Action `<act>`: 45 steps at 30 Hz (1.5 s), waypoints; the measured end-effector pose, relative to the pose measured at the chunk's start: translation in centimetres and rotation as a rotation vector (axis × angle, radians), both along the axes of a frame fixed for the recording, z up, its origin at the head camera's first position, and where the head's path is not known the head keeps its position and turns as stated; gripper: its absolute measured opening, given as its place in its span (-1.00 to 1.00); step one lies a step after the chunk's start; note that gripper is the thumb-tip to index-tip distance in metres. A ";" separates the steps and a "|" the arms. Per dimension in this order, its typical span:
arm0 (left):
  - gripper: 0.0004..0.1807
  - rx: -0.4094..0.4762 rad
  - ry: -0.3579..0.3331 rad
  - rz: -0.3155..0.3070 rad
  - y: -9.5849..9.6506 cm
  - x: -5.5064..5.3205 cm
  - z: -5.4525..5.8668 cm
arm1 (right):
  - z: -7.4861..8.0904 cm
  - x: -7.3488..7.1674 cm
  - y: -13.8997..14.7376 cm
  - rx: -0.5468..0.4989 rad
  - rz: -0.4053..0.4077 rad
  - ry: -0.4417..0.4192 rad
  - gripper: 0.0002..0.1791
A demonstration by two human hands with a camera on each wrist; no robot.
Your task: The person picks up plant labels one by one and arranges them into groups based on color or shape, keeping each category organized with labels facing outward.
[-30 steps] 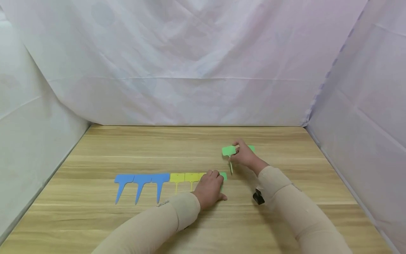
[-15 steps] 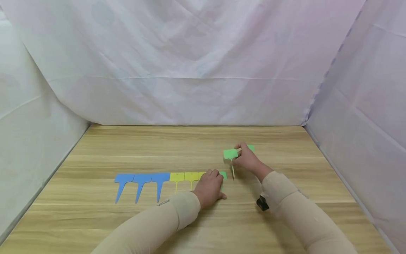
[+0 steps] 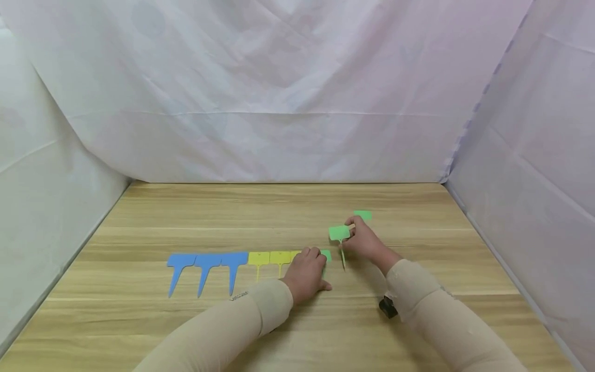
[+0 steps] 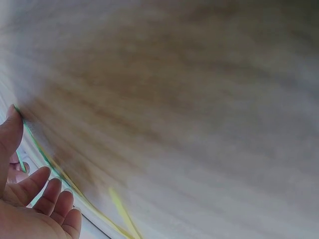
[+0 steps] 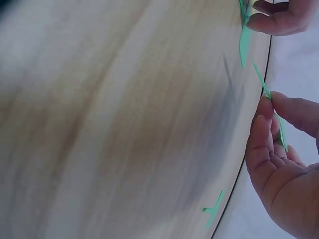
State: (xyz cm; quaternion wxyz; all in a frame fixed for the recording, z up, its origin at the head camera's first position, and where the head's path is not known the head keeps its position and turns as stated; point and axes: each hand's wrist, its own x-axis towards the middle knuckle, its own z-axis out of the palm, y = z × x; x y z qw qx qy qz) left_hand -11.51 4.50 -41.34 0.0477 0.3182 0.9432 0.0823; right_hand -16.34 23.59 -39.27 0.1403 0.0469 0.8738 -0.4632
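My right hand [image 3: 367,243] pinches a green T-shaped plant label [image 3: 339,232] between thumb and fingers, its pointed stem hanging toward the table. In the right wrist view the held label's stem [image 5: 259,74] angles up from the fingertips. My left hand [image 3: 307,276] rests with relaxed fingers over the right end of a row of labels. It partly covers a yellow label [image 3: 295,256] and a green label [image 3: 327,256]. To its left lie other yellow labels [image 3: 259,258] and three blue labels [image 3: 182,260], heads edge to edge and stems toward me.
Another green label [image 3: 363,214] lies on the wooden table [image 3: 223,206], just beyond my right hand. A small black object [image 3: 388,307] shows below the right sleeve [image 3: 432,305]. White cloth [image 3: 288,129] hangs at the back and both sides.
My right hand has come slightly toward me and to the right with the green label, uncovering more of the green label behind it. The left hand stays in place.
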 end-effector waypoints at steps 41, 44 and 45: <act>-0.48 0.049 0.030 0.010 -0.2 0.1 -0.2 | -0.8 3.6 -0.6 0.093 0.049 0.009 -0.34; -0.48 0.050 0.033 0.009 -0.2 0.1 -0.2 | -0.9 3.7 -0.6 0.096 0.049 0.016 -0.35; -0.48 0.048 0.033 0.010 -0.2 0.1 -0.2 | -0.9 3.7 -0.6 0.096 0.048 0.019 -0.35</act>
